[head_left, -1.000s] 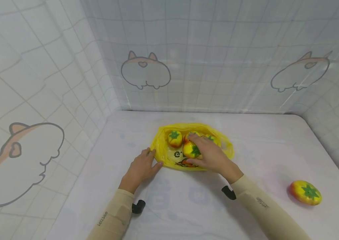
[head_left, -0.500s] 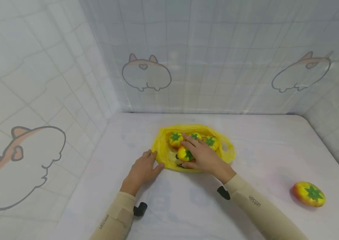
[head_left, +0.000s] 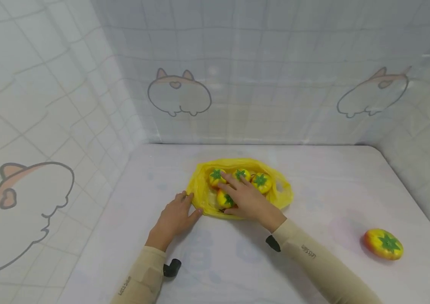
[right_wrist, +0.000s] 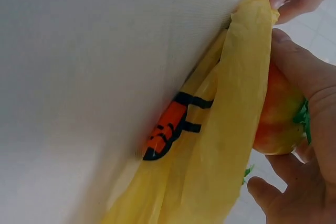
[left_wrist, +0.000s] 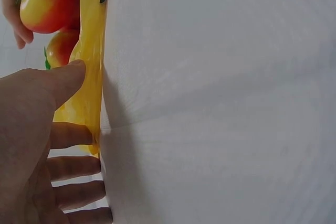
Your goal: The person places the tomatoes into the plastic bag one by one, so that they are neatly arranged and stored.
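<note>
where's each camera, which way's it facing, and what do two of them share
Head: worn on the head, facing forward and down at the yellow bag; left hand, right hand, sleeves show.
Left wrist: worn there, facing bag and table; left hand large, part of right hand upper left.
Right wrist: worn there, facing bag and fruit; right hand large, part of left hand upper right.
Wrist views share the bag and both hands.

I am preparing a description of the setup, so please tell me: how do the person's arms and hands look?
The left sleeve and right sleeve are beige, with small dark lettering. A bent black piece sticks out beside the left sleeve, a small dark piece beside the right. The left hand and right hand wear no gloves.
</note>
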`<state>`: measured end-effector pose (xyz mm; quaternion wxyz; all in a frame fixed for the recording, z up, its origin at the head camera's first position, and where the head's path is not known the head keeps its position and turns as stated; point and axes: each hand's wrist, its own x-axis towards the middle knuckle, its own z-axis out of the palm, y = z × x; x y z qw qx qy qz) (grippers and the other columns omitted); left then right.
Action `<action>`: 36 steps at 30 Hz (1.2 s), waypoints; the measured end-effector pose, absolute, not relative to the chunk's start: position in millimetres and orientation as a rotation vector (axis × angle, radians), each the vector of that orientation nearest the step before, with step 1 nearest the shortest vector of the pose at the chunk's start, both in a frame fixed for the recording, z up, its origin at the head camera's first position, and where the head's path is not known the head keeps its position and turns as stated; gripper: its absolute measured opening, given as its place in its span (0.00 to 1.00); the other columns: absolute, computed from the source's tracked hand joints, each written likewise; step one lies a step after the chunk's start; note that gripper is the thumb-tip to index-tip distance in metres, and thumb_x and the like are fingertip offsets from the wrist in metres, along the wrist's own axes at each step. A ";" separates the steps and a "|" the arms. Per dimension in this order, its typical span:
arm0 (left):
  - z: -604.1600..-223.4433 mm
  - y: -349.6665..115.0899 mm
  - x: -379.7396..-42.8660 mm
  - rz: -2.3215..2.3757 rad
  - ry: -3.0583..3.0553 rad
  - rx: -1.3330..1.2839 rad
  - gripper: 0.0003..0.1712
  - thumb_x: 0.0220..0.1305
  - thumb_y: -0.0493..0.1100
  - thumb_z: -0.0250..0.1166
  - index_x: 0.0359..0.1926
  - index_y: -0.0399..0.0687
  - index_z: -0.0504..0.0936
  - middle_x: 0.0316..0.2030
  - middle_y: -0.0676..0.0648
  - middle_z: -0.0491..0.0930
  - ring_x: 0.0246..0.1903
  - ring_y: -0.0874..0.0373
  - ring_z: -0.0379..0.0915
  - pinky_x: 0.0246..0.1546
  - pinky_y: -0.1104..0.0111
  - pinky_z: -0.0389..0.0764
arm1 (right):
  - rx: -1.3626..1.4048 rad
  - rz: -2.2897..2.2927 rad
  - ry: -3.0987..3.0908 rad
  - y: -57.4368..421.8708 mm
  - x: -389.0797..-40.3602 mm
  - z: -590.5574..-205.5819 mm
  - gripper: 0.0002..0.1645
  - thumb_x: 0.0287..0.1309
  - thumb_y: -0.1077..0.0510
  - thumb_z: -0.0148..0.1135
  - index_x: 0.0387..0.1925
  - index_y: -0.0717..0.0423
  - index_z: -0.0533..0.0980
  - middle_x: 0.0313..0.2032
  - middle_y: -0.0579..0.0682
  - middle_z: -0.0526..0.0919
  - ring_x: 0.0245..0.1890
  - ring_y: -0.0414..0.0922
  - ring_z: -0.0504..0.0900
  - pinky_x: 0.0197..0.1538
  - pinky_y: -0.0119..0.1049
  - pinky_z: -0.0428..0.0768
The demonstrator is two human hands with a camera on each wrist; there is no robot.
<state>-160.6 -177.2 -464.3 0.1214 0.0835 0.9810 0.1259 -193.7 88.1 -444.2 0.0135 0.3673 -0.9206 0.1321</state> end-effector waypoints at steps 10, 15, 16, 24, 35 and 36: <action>-464.7 -177.9 -160.9 0.359 2.882 0.241 0.46 0.74 0.66 0.56 0.79 0.41 0.60 0.77 0.32 0.56 0.72 0.31 0.60 0.65 0.37 0.71 | 1.197 0.385 -2.851 82.8 -193.3 -448.2 0.51 0.58 0.42 0.75 0.78 0.49 0.63 0.82 0.52 0.49 0.74 0.57 0.66 0.76 0.62 0.58; -464.7 -178.1 -160.7 0.356 2.878 0.245 0.46 0.74 0.66 0.56 0.79 0.42 0.60 0.78 0.32 0.55 0.73 0.31 0.58 0.66 0.37 0.69 | 1.223 0.396 -2.867 82.0 -192.9 -451.4 0.49 0.58 0.44 0.76 0.77 0.48 0.65 0.82 0.52 0.49 0.80 0.54 0.54 0.78 0.62 0.51; -464.7 -178.1 -160.4 0.352 2.878 0.245 0.46 0.74 0.66 0.56 0.79 0.42 0.60 0.77 0.32 0.55 0.73 0.31 0.58 0.66 0.37 0.70 | 1.229 0.406 -2.866 82.0 -192.7 -451.9 0.49 0.58 0.44 0.76 0.77 0.48 0.65 0.82 0.52 0.49 0.80 0.54 0.53 0.79 0.63 0.50; -466.9 -178.0 -159.6 0.346 2.885 0.239 0.46 0.73 0.66 0.57 0.79 0.41 0.60 0.77 0.32 0.56 0.71 0.31 0.61 0.65 0.37 0.71 | 1.267 0.392 -2.840 77.8 -193.9 -455.5 0.48 0.60 0.43 0.74 0.78 0.42 0.64 0.82 0.49 0.47 0.81 0.55 0.48 0.78 0.65 0.43; -466.7 -178.3 -158.7 0.334 2.890 0.262 0.46 0.74 0.66 0.56 0.78 0.40 0.61 0.77 0.32 0.56 0.73 0.32 0.58 0.66 0.38 0.70 | 1.247 0.371 -2.915 70.1 -195.0 -453.3 0.50 0.61 0.42 0.73 0.79 0.39 0.61 0.83 0.48 0.43 0.82 0.54 0.43 0.77 0.68 0.39; -466.5 -178.2 -159.0 0.335 2.891 0.264 0.46 0.74 0.66 0.56 0.78 0.40 0.61 0.77 0.32 0.56 0.74 0.32 0.58 0.66 0.38 0.70 | 1.246 0.367 -2.918 70.3 -195.3 -453.3 0.50 0.61 0.42 0.73 0.80 0.39 0.59 0.83 0.47 0.43 0.82 0.54 0.42 0.77 0.68 0.38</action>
